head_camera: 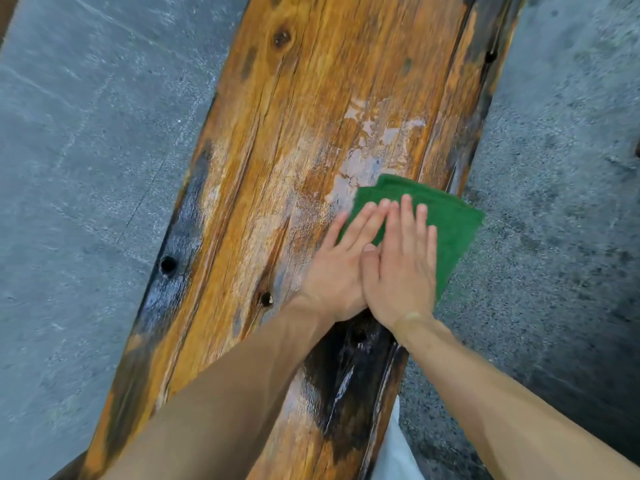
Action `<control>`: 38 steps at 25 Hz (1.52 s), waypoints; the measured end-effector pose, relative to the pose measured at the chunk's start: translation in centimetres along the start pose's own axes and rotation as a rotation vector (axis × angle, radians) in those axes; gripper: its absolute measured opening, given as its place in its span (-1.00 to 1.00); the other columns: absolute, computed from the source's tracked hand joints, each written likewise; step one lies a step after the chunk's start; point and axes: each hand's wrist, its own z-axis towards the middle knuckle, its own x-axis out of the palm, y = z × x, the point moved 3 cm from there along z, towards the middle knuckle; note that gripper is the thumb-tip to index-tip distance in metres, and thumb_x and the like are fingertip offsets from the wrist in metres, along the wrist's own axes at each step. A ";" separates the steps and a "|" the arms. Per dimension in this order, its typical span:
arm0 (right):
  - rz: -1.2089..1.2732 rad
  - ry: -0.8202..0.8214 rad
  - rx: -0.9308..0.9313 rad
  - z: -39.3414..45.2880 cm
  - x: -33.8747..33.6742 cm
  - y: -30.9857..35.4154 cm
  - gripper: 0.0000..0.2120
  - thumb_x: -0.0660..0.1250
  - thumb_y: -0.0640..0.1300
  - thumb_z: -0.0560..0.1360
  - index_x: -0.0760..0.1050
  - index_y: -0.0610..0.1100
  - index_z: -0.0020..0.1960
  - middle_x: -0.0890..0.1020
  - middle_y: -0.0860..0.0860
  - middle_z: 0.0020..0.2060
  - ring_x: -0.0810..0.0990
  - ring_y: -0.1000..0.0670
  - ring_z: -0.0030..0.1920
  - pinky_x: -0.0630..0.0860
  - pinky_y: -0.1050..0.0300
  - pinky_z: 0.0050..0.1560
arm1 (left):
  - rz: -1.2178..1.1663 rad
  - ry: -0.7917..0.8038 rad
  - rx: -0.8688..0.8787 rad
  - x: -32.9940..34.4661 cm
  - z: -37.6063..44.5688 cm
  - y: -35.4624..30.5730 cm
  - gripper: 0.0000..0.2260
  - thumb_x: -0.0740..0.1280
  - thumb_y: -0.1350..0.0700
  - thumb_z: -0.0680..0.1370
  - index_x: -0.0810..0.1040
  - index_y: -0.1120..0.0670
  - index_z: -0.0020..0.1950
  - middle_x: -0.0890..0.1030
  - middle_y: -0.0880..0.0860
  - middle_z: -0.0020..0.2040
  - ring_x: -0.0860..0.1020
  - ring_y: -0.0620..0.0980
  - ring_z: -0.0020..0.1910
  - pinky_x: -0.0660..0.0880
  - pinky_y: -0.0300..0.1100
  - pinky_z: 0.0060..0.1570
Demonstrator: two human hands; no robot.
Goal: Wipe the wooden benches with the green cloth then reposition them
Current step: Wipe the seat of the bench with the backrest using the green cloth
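The bench [304, 140] runs lengthwise through the view, its orange-brown top showing knots, dark stained patches along both long edges and a pale worn area near the middle. The cloth [450, 223] (green, folded flat) lies at the right long edge of the bench, with its outer corner overhanging that edge above the floor [69, 168]. Both hands lie flat on the cloth with fingers straight and extended, gripping nothing. The left hand [341, 268] covers the cloth's inner side, its thumb resting on bare wood. The right hand [401, 271] lies just beside it, partly overlapping it at the thumb side. The wood near the hands appears glossy. The floor is grey concrete on both sides of the bench.
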 end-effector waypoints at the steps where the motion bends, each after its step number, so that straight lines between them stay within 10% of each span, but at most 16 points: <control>1: -0.020 0.020 -0.037 0.7 0.3 1.4 -0.34 -0.12 0.07 0.58 -0.17 -0.11 0.62 -0.17 -0.03 0.61 -0.30 -0.02 0.58 -0.27 -0.05 0.57 | 0.004 -0.008 -0.028 -0.1 -0.4 1.5 -0.40 -0.01 -0.04 0.65 -0.08 0.14 0.65 -0.20 0.13 0.64 -0.22 0.08 0.62 -0.19 0.13 0.57; 8: -0.056 0.125 -0.469 5.1 3.3 11.0 -0.40 -0.05 0.08 0.68 -0.12 -0.13 0.62 -0.12 -0.07 0.62 -0.22 -0.05 0.60 -0.18 -0.03 0.58 | 0.027 -0.054 -0.280 -0.4 -4.5 13.3 -0.43 -0.05 0.00 0.66 -0.16 0.04 0.64 -0.05 0.13 0.66 -0.07 0.10 0.64 -0.03 0.22 0.56; 14: -0.167 0.071 -0.352 4.6 5.4 13.6 -0.38 -0.12 0.11 0.67 -0.14 -0.17 0.62 -0.16 -0.18 0.60 -0.24 -0.16 0.59 -0.22 -0.11 0.57 | 0.050 -0.082 -0.390 -0.4 -7.1 16.2 -0.47 -0.15 -0.03 0.69 0.00 0.10 0.65 0.01 0.13 0.66 -0.01 0.09 0.63 -0.02 0.20 0.56; 21: -0.262 0.115 -0.691 7.7 6.3 17.3 -0.43 -0.08 0.05 0.67 -0.05 -0.13 0.62 -0.02 -0.05 0.62 -0.11 -0.10 0.61 -0.19 -0.06 0.58 | -0.162 -0.155 -0.756 -0.1 -8.3 17.3 -0.47 -0.11 -0.02 0.68 0.05 0.13 0.64 0.02 0.10 0.65 0.02 0.08 0.63 -0.02 0.13 0.57; 29: -0.303 0.044 -0.507 10.3 3.6 13.2 -0.43 -0.13 0.06 0.67 -0.11 -0.11 0.63 -0.09 -0.02 0.62 -0.15 -0.10 0.61 -0.16 -0.11 0.57 | -0.302 -0.188 -0.480 -1.3 -1.4 15.3 -0.46 0.06 0.20 0.65 0.01 0.24 0.62 0.07 0.18 0.64 -0.03 0.09 0.63 -0.04 0.09 0.58; 38: -0.253 -0.163 -0.034 10.0 -2.9 -2.4 -0.44 -0.06 0.02 0.64 0.06 -0.06 0.61 0.08 0.00 0.61 0.00 -0.11 0.60 -0.02 -0.13 0.57 | -0.116 -0.102 0.020 -3.3 10.1 4.4 -0.46 -0.07 -0.02 0.68 0.03 0.12 0.65 0.03 0.12 0.65 -0.02 0.08 0.64 -0.02 0.08 0.59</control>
